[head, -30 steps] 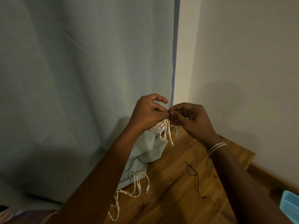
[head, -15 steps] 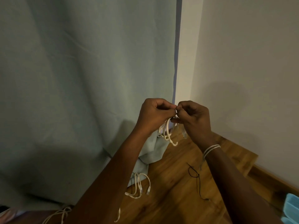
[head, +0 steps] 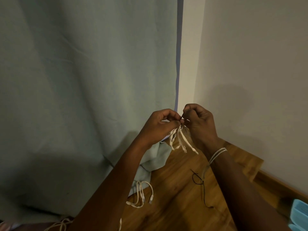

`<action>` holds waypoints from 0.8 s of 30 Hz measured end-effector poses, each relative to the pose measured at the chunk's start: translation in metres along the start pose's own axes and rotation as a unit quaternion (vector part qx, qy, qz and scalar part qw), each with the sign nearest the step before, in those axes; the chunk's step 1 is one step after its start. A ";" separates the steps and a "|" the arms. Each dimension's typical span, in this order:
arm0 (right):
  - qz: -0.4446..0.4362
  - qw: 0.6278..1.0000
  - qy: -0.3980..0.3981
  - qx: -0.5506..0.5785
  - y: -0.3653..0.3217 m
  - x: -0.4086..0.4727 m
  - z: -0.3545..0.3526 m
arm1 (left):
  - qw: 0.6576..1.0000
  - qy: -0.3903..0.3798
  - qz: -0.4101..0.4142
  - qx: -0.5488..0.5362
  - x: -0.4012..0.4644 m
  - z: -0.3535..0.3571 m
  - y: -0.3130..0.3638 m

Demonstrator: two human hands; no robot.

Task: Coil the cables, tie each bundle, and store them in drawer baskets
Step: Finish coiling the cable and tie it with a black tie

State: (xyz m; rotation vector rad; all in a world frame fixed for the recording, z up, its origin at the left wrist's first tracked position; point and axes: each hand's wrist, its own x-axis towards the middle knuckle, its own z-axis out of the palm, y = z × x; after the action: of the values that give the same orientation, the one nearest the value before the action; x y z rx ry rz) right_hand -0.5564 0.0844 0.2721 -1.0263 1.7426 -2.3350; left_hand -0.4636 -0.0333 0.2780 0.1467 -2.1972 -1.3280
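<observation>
Left hand (head: 160, 125) grips white cable bundle (head: 180, 141) above the wood floor (head: 180, 197); right hand (head: 199, 121) pinches thin black tie (head: 181, 117) at bundle top.

There is one view only, from a camera worn on the person's head. It looks forward and down, close over both raised forearms, toward a room corner where a pale green hanging curtain (head: 86, 80) meets a plain cream wall (head: 250, 55). The brown wooden plank floor (head: 175, 189) fills the lower part.
</observation>
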 end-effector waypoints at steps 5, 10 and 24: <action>0.013 0.998 -0.052 0.033 0.000 -0.002 0.000 | 0.999 -0.013 0.025 0.028 -0.003 -0.001 -0.001; 0.023 0.993 -0.098 0.064 -0.002 -0.001 -0.002 | 0.998 0.035 0.043 0.043 -0.003 -0.002 -0.002; -0.060 0.992 -0.105 -0.045 -0.002 -0.011 0.002 | 0.984 0.009 0.134 0.119 -0.010 -0.012 -0.011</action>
State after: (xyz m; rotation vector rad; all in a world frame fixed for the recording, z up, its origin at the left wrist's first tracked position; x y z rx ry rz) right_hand -0.5464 0.0880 0.2686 -1.3719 1.7641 -2.1373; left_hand -0.4515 -0.0441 0.2691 -0.0461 -2.2619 -0.9143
